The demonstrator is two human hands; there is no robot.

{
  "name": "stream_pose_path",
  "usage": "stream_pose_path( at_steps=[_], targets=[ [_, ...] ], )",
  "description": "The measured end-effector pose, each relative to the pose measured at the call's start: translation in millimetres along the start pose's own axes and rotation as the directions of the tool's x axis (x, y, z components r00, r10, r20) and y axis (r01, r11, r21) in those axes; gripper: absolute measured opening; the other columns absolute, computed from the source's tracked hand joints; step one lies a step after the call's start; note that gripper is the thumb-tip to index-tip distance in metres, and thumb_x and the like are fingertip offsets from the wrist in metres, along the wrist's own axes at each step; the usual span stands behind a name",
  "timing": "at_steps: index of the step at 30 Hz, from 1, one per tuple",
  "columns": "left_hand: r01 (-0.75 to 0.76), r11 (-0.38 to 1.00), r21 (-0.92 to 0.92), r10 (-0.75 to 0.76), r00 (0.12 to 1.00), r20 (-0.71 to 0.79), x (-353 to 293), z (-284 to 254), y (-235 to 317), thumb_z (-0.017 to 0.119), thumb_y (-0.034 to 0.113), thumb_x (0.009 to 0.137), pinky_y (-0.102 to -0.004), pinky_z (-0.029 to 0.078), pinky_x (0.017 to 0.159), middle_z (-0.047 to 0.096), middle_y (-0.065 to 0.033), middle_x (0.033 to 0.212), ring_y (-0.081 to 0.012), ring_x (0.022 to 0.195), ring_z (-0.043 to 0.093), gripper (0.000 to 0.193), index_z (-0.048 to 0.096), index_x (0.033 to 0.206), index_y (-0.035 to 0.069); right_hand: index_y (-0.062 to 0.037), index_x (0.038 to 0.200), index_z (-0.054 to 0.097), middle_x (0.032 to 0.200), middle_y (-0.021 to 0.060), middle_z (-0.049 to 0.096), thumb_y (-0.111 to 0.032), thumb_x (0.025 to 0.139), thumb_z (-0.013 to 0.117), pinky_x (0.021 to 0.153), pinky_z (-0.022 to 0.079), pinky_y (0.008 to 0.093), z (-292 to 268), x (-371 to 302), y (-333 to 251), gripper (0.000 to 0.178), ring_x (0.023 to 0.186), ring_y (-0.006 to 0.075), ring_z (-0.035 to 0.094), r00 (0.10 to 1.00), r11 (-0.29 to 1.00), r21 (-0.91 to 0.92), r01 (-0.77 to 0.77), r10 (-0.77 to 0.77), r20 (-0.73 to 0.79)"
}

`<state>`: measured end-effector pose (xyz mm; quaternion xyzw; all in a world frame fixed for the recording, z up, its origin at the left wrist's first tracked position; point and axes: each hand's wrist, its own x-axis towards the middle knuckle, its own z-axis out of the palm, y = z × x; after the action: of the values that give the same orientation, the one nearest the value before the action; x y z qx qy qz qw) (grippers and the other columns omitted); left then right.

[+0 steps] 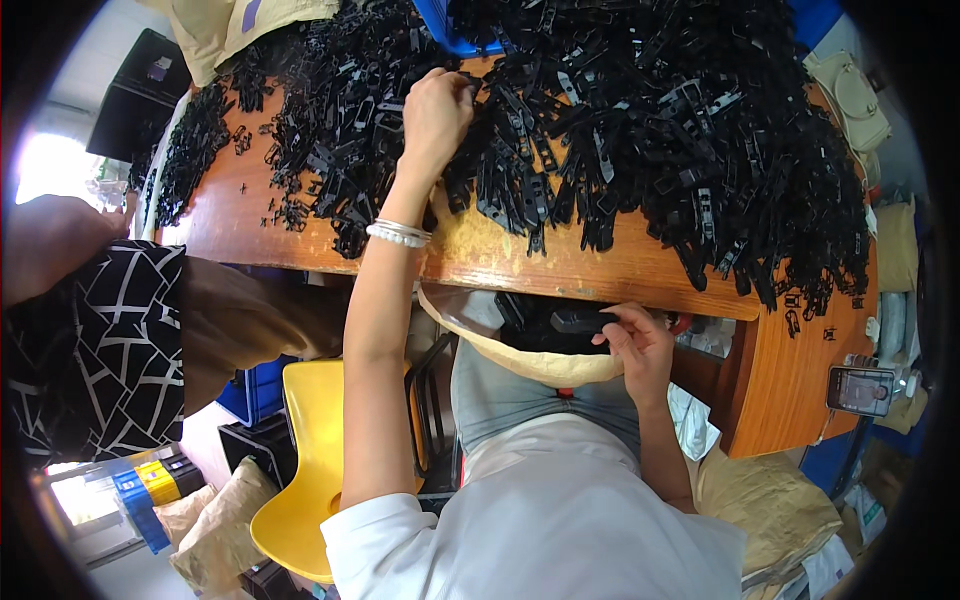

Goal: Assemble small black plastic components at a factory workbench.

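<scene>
My left hand [436, 112] reaches far over the table into the heap of small black plastic parts [510, 150]. Its fingers are closed at the edge of the heap, and what they pinch, if anything, blends into the dark pieces. On my lap, against the table's front edge, a brown paper bag [540, 365] gapes open with larger black pieces [580, 320] inside. Over the bag's right side is my right hand [643, 352], thumb and fingers brought together round the end of a black plastic part.
Brown wooden table [240, 225]. A blue bin [450, 35] stands among the parts at the back. At left are another person's arm [60, 245] and a yellow chair [300, 430]. A phone on a stand [860, 391] is at right, above paper sacks [765, 505].
</scene>
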<state>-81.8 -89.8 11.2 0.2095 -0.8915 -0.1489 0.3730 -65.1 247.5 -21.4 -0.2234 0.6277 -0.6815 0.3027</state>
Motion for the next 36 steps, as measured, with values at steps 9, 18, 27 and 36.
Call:
stream_pose_path(
  at_steps=[9,18,27,36],
  targets=[
    [-0.031,0.992,0.125,0.025,0.998,0.051,49,50,0,0.059,0.007,0.068,-0.0382,0.047,0.067,0.059,-0.0157,0.078,-0.0326,0.072,0.058,0.009,0.062,0.074,0.0,0.0045,0.093,0.057,0.074,0.0072,0.058,0.003,0.078,0.052,0.048,0.036,0.0173,0,3,4,0.017,0.057,0.0058,0.051,0.999,0.999,0.001,-0.042,0.042,-0.011],
    [0.29,0.889,0.355,-0.331,0.942,0.061,84,73,-10,0.061,0.013,0.069,-0.0388,0.05,0.065,0.061,-0.0203,0.081,-0.0335,0.076,0.061,0.016,0.062,0.073,-0.002,0.0046,0.094,0.056,0.07,0.0072,0.06,0.002,0.079,0.052,0.047,0.035,0.0156,2,8,6,0.016,0.053,0.0035,0.047,0.995,0.994,0.059,-0.096,0.097,-0.015],
    [0.471,0.857,0.209,-0.497,0.863,0.096,84,73,-21,0.061,0.019,0.068,-0.0386,0.048,0.073,0.062,-0.022,0.083,-0.0348,0.083,0.06,0.024,0.063,0.077,-0.003,0.0047,0.092,0.056,0.074,0.0076,0.058,0.004,0.078,0.052,0.046,0.035,0.0158,8,13,1,0.015,0.057,0.0051,0.051,0.998,0.998,0.005,-0.063,0.063,0.005],
    [0.751,-0.048,-0.658,-0.478,0.561,0.675,46,11,-1,0.059,0.001,0.074,-0.0159,0.035,0.035,0.053,-0.0046,0.061,-0.0097,0.041,0.044,0.007,0.052,0.075,0.0,0.0053,0.095,0.055,0.071,0.0081,0.06,0.001,0.079,0.052,0.046,0.036,0.0158,7,6,0,0.017,0.054,0.0043,0.048,0.994,0.995,0.015,-0.1,0.1,-0.037]
  ],
)
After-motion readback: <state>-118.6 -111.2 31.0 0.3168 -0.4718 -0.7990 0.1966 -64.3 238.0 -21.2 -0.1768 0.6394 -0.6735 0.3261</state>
